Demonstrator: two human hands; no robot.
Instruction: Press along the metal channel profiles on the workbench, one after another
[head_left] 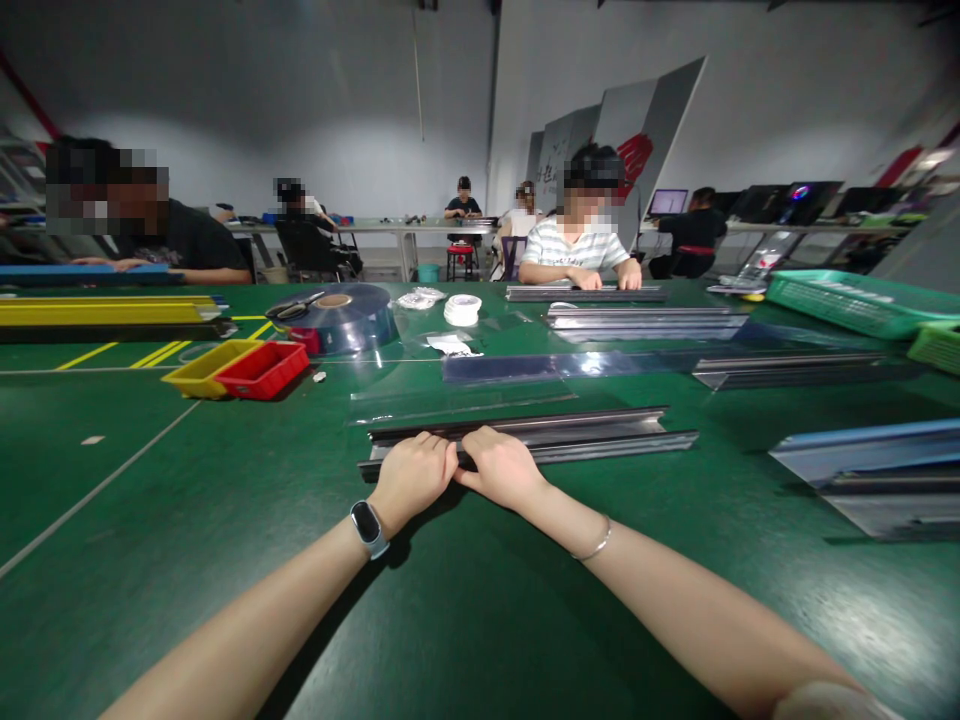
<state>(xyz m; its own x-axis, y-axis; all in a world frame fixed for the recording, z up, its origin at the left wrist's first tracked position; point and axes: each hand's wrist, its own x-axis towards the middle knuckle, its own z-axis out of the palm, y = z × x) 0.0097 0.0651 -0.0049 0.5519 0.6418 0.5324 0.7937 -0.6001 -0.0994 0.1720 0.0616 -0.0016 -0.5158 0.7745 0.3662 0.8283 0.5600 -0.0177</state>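
Note:
A long dark metal channel profile (600,438) lies across the green table in front of me, its raised edges running left to right. My left hand (416,470) is closed over its near edge close to the left end. Right beside it, my right hand (499,465) grips the same profile, thumbs almost meeting. The fingertips of both hands are hidden behind the profile's edge and knuckles. Just beyond lies a thin clear plastic strip (465,402), and past it a longer bluish transparent strip (555,366).
A yellow bin (191,375) and red bin (262,372) stand left, near a clear film roll (352,318) with scissors (300,305). Blue-grey profiles (877,450) lie right, a green basket (847,308) behind. Across the table, a person in a striped shirt (577,245) handles another profile.

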